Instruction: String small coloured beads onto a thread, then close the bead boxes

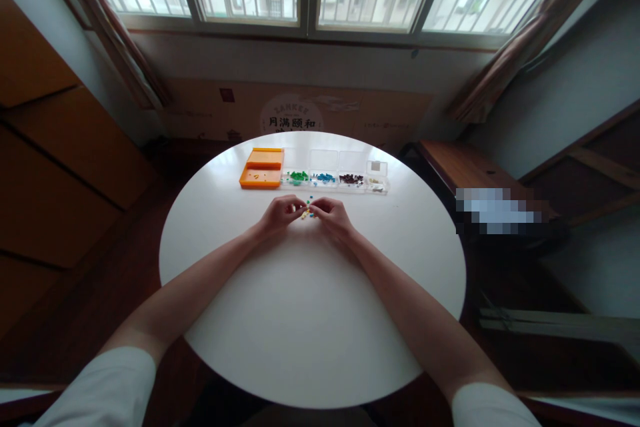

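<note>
My left hand (281,213) and my right hand (331,213) meet over the middle of the white table, both closed in a pinch with fingertips almost touching. Whatever lies between the fingertips is too small to make out. Around and below them are several tiny coloured pieces, among them yellow pieces (303,215) and a blue piece (311,197). Just beyond the hands stands a row of lidded clear boxes holding green pieces (298,176), blue pieces (324,177) and dark pieces (351,179). An orange box (265,161) with a few yellow pieces in it stands at the row's left end.
The round white table (305,320) has its far edge near the wall below the window. A small clear box (377,177) ends the row on the right. To the right is a wooden bench (465,163) with a blurred-out item on it; a wooden cabinet (55,167) stands at left.
</note>
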Demonstrator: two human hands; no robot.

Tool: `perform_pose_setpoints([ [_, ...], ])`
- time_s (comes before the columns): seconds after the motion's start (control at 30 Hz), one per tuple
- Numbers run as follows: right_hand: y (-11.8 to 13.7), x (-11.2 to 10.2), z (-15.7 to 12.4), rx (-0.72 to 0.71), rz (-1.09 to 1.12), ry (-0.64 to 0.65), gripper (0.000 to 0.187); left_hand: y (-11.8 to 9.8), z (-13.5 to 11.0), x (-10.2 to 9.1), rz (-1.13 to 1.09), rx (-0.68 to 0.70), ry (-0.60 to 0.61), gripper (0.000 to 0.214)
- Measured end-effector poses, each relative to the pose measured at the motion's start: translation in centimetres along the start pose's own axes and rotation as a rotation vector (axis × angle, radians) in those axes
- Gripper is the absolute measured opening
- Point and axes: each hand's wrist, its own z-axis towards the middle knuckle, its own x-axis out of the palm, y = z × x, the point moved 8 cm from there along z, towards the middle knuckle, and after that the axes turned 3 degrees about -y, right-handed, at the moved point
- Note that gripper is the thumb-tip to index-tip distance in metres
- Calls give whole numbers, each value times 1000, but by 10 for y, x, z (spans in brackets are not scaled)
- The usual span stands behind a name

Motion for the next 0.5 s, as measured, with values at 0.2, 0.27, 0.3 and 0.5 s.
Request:
perform_pose_setpoints([
  [0.2, -2, 0, 0, 6, 0, 8, 31, 2, 0, 1, 3, 0, 5, 18],
  [0.27, -1, 0, 0, 8, 1, 7, 31, 1, 0, 1, 7, 6, 2, 18],
  [0.3, -1, 0, 0, 8, 0, 7, 30, 1, 0, 1, 8, 8, 1, 18],
  [0.5, 2, 0, -1, 5, -7, 5, 30, 0, 0, 0, 5, 6, 5, 19],
])
